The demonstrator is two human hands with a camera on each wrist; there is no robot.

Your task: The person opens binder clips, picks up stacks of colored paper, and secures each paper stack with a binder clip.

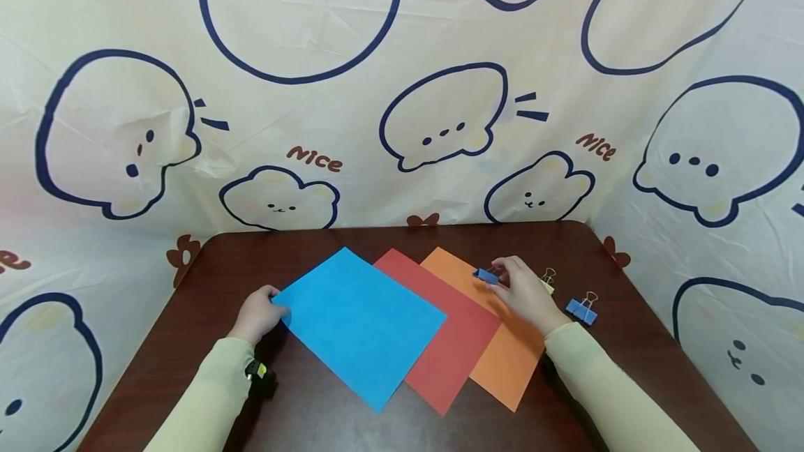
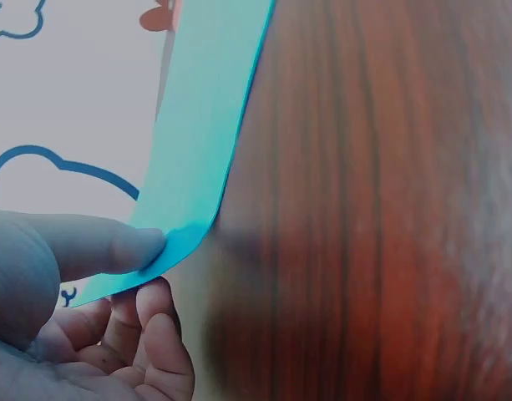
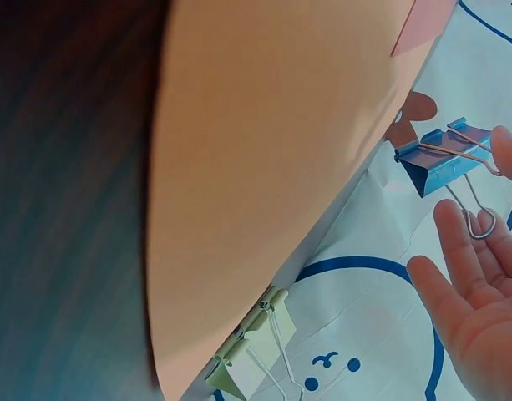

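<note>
Two sleeves [image 1: 201, 400], left hand [image 1: 256, 316] pinching one of three sheets [image 1: 364, 326], right hand [image 1: 527, 293] pinching one clip [image 1: 486, 276]

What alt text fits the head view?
A person's left grip pinches a blue sheet fanned over a red sheet and an orange sheet on a brown table. The right grip holds a blue binder clip near the orange sheet; more clips lie further right.

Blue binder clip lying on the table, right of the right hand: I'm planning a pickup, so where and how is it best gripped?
Probably pinch the blue binder clip by its wire handle, coming from above and the far side: that loop projects beyond the body's far edge, so it looks the easiest part to grasp.
</note>
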